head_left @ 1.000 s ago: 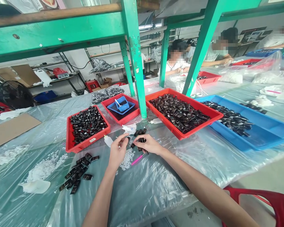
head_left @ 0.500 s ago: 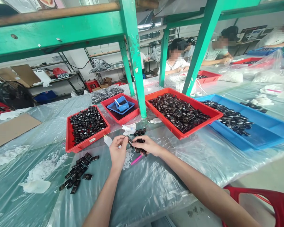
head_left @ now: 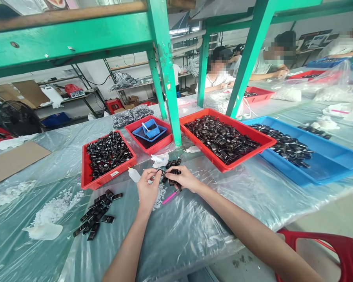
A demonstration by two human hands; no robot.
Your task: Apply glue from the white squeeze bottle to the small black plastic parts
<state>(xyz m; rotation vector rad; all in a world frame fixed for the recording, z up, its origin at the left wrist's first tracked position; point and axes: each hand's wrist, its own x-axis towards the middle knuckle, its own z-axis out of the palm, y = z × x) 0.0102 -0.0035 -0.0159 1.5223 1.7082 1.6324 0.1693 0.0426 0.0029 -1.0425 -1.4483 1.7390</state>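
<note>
Between my two hands is a small black plastic part (head_left: 162, 172), pinched at both ends. My left hand (head_left: 147, 188) closes thumb and fingers on its left end. Closed on the other end is my right hand (head_left: 184, 179), with more black parts (head_left: 174, 183) lying under and behind its fingers. Just below them, a pink stick-like tool (head_left: 170, 197) lies by scattered tiny white pieces (head_left: 159, 196). A white squeeze bottle (head_left: 134, 175) lies left of my left hand. Crumpled white tissue (head_left: 160, 159) is behind my hands.
Red trays of black parts stand at left (head_left: 108, 178) and right (head_left: 220, 166), a blue tray (head_left: 335, 172) farther right. A green post (head_left: 172, 94) rises behind my hands. A loose pile of black parts (head_left: 97, 213) lies front left. Co-workers sit across the table.
The black part between my hands has turned from a slant to nearly level. My right hand has shifted slightly, and its fingers have moved on the part.
</note>
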